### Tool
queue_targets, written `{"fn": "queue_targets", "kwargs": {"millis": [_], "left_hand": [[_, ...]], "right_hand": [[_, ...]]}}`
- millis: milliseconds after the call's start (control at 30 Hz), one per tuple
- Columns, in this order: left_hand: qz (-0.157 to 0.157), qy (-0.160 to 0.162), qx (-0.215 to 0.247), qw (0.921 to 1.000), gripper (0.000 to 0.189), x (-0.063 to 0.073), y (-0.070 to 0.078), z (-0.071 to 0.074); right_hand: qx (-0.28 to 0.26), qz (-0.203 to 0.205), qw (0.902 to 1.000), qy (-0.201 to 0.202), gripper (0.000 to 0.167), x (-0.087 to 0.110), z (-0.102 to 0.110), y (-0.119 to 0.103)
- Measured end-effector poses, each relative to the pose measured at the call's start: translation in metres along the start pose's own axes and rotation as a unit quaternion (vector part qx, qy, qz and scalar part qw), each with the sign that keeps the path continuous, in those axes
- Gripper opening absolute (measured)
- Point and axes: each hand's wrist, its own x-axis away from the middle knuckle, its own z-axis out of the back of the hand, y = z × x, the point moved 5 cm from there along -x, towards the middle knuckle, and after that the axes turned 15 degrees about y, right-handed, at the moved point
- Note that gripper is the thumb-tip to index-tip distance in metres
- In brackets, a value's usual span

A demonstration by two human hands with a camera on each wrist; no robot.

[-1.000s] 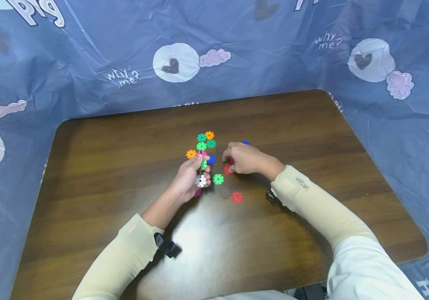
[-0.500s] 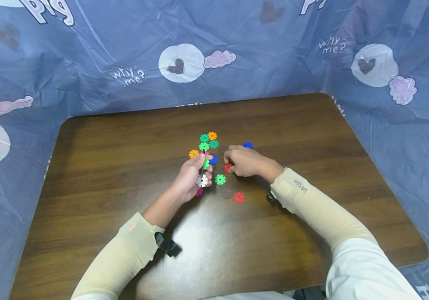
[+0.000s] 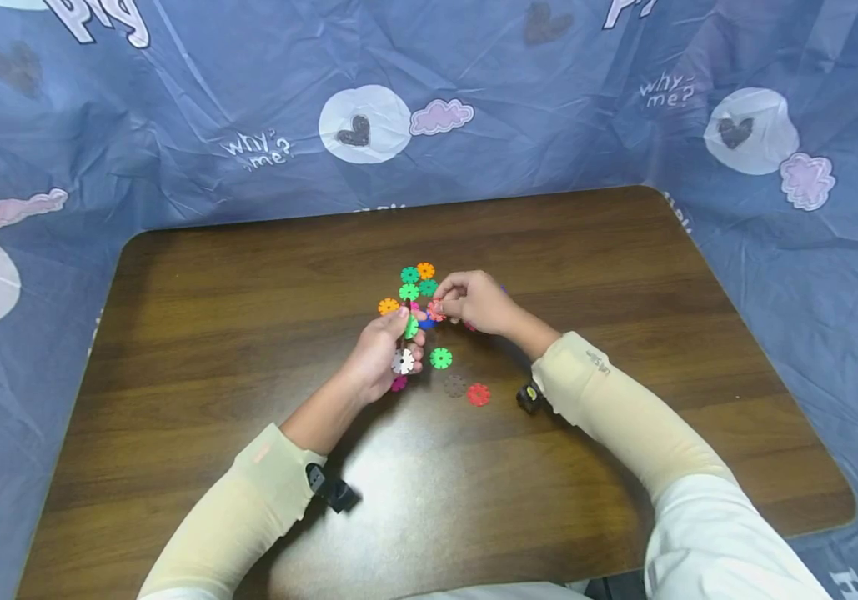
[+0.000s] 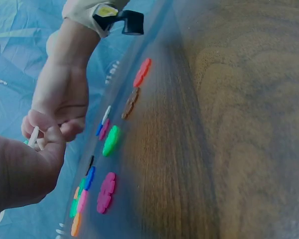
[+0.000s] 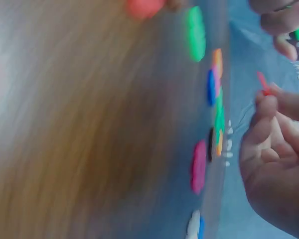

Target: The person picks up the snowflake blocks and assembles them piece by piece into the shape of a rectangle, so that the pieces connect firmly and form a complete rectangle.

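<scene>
My left hand (image 3: 378, 354) grips a few joined notched plastic discs, with a white disc (image 3: 403, 362) at the near end and a green disc (image 3: 411, 327) farther up. Between them a dark piece shows edge-on, partly hidden by the thumb. In the left wrist view the white disc (image 4: 34, 136) appears edge-on between the fingers. My right hand (image 3: 483, 302) pinches a red disc (image 3: 436, 311) between thumb and fingertips, just right of the left hand's fingers. The right wrist view shows this red disc (image 5: 263, 83) raised above the table, apart from the left hand's green piece.
Loose discs lie around the hands: green (image 3: 440, 358), brown (image 3: 454, 385), red (image 3: 479, 394) and magenta (image 3: 398, 383). Beyond the left hand is a cluster with orange (image 3: 388, 307) and teal (image 3: 409, 274) discs. The wooden table (image 3: 586, 492) meets a blue patterned cloth (image 3: 534, 117) behind.
My right hand has picked up the red disc from the table and moved it up and left toward the left hand. The left hand keeps its hold, nearly still.
</scene>
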Motion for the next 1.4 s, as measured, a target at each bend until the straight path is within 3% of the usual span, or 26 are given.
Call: {"fn": "queue_targets", "kwargs": {"millis": [67, 167, 267, 333, 933, 1133, 1400], "left_hand": [[0.001, -0.002, -0.002, 1.0000, 0.048, 0.001, 0.000, 0.000], [0.004, -0.006, -0.008, 0.9999, 0.047, 0.002, -0.001, 0.000], [0.003, -0.009, -0.018, 0.9998, 0.045, 0.004, -0.001, -0.001], [0.002, -0.010, -0.023, 0.9997, 0.043, 0.004, -0.001, 0.000], [-0.007, -0.005, -0.060, 0.9982, 0.040, -0.002, -0.007, -0.001], [-0.030, 0.006, -0.088, 0.9956, 0.040, -0.003, -0.006, 0.001], [-0.031, 0.010, -0.096, 0.9948, 0.039, -0.003, -0.003, 0.002]], "right_hand": [[-0.087, -0.049, 0.9947, 0.025, 0.010, -0.002, -0.001, -0.001], [-0.194, -0.118, 0.9729, 0.043, 0.015, -0.002, -0.005, -0.001], [-0.253, -0.155, 0.9541, 0.044, 0.018, 0.000, -0.008, -0.003], [-0.268, -0.162, 0.9489, 0.041, 0.018, 0.001, -0.010, -0.006], [-0.221, -0.127, 0.9668, 0.020, 0.018, 0.004, -0.013, -0.017], [-0.233, -0.127, 0.9640, 0.011, 0.018, 0.004, -0.017, -0.021], [-0.224, -0.120, 0.9671, 0.007, 0.017, 0.002, -0.020, -0.021]]}}
